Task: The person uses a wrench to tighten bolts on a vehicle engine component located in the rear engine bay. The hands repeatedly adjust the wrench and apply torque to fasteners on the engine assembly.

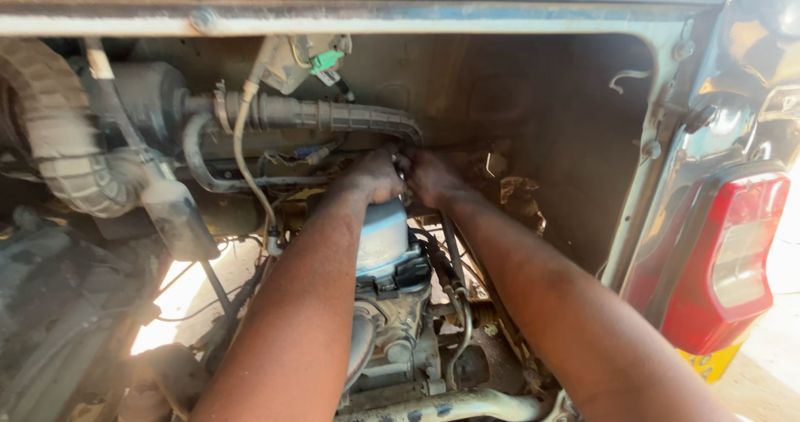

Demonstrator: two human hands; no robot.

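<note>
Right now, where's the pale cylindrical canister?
In the head view, the pale cylindrical canister sits centre frame, directly below the left hand and right hand, between both forearms and under the ribbed grey hose.

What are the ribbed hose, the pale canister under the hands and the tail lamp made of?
Ribbed hose: probably rubber or flexible plastic, matte grey, corrugated and dusty. Pale canister: looks like painted metal or plastic, smooth with a faint sheen; cannot tell which. Tail lamp: glossy translucent red plastic lens, with bright highlights.
</note>
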